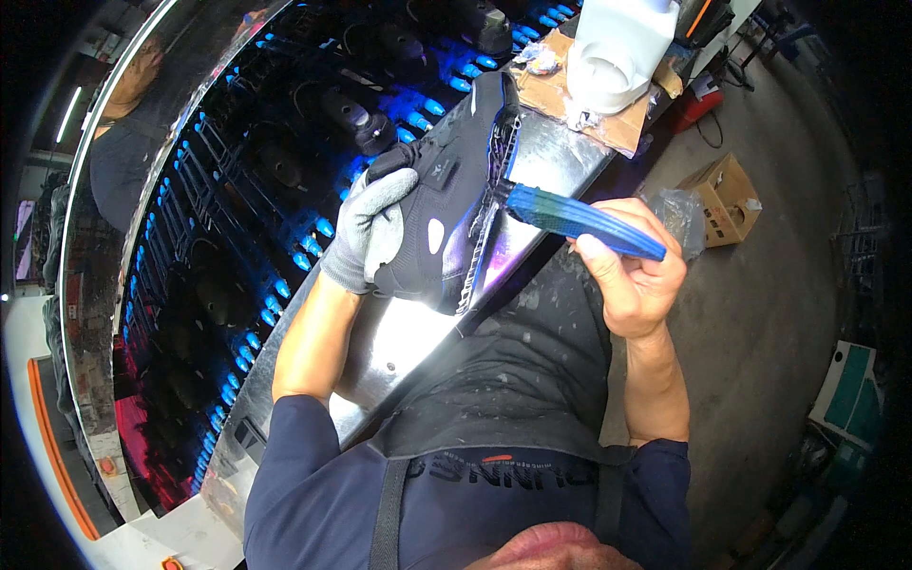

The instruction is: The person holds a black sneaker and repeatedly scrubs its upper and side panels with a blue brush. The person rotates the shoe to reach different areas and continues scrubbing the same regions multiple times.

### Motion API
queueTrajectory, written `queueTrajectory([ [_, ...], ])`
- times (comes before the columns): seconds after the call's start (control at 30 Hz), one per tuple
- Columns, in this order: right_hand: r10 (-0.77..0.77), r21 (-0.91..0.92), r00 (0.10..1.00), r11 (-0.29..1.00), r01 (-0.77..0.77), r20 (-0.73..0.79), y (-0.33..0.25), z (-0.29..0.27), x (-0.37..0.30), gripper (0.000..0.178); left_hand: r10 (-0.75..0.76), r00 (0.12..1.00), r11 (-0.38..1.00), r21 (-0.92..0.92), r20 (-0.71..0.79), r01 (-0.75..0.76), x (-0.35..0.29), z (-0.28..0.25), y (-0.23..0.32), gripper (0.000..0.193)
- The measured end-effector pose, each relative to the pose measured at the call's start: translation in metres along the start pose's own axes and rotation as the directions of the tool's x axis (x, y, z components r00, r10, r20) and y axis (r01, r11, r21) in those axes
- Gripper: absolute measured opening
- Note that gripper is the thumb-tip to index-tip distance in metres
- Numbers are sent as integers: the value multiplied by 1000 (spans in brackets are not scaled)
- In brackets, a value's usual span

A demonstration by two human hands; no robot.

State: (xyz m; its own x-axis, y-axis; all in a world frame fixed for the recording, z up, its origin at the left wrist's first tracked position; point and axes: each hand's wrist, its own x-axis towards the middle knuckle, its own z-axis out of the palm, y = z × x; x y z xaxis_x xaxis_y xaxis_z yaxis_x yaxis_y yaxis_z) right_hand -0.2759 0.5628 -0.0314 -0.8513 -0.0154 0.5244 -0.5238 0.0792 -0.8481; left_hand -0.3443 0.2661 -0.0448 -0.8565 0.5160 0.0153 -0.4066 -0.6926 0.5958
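Looks like the brushing step is in full swing here — the left hand point(369, 231), in a grey knit glove, is clamped around a black shoe point(446, 204) held near the middle of the frame, sole side turned toward the right, while the bare right hand point(632, 275) at centre right is closed around the blue handle of a brush point(579, 220) whose head is pressed against the shoe's sole edge. My read is that some coating or glue is being spread along the sole rim, though I can't make out any liquid on the bristles. If that's right, the next stroke calls for keeping the shoe steady and tilted the same way, and dragging the brush down the rim toward the lower end without slopping onto the upper. The shoe itself is dark fabric with a small pale oval patch on its side and a lighter, ridged-looking sole edge that catches a purplish sheen. It sits just above a shiny metal counter point(399, 342) running diagonally from lower left to upper right. Behind it, upper left, a dark conveyor rack point(237, 218) with glowing blue pegs carries more shoes. A white plastic jug point(617, 47) stands on cardboard at the top, and a cardboard box point(727, 195) sits on the floor at right.
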Motion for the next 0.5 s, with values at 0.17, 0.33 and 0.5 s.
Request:
queueTrajectory([
  [0.17,-223,-142,963,959,245,154,-9,-6,10,19,16,993,988,157,-115,2,4,13,6,47],
  [0.33,-235,-203,963,944,259,132,-8,-12,18,19,49,977,930,367,-207,31,2,15,12,43],
  [0.5,-200,-168,971,961,221,130,-12,-10,15,17,59,977,938,347,-204,16,4,26,12,42],
])
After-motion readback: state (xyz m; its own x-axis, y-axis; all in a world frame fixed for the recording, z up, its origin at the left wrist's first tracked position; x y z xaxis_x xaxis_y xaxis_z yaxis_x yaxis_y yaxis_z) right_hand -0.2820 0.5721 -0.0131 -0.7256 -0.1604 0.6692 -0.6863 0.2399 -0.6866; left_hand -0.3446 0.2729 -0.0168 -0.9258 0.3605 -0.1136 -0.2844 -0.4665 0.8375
